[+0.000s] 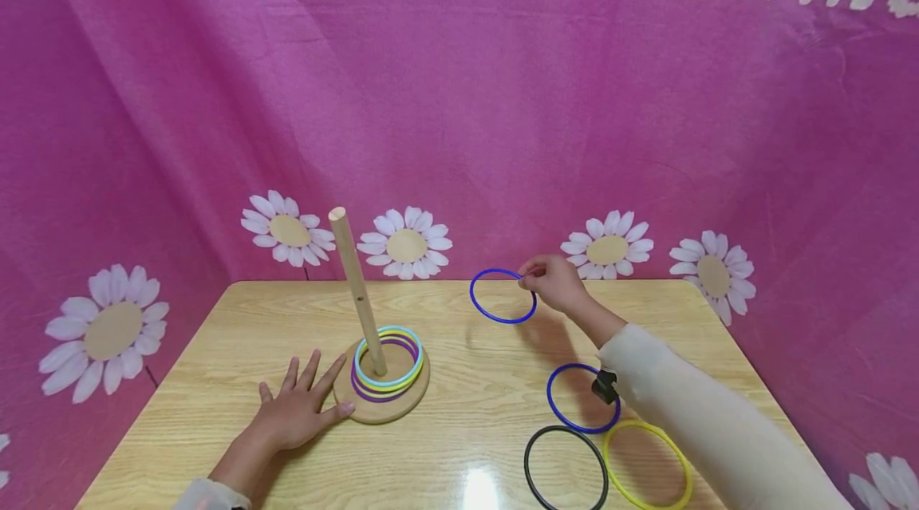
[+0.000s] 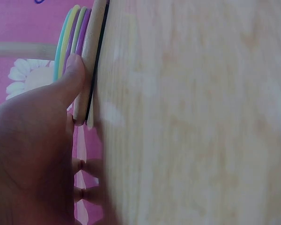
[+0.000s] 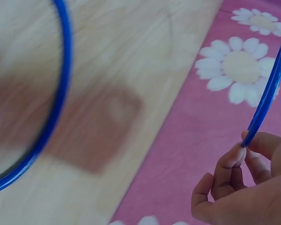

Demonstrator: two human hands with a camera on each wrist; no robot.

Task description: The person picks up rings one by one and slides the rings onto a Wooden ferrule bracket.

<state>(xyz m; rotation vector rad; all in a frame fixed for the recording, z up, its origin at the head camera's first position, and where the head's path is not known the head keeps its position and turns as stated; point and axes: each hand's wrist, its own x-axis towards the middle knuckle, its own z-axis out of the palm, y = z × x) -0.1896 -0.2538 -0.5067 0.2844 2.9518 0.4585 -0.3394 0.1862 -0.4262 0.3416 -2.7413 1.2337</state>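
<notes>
My left hand lies with fingers spread, its thumb and fingertips at the edge of the round wooden base. An upright wooden pole rises from that base. Around its foot are stacked several rings, with a light blue ring on top and yellow and purple ones below. Raised over the back of the table, my right hand pinches a blue ring by its right edge. The right wrist view shows this blue ring between thumb and fingertips.
Below my right forearm, another blue ring, a black ring and a yellow ring lie on the wooden table. Behind the table hangs a pink cloth with white flowers and lettering.
</notes>
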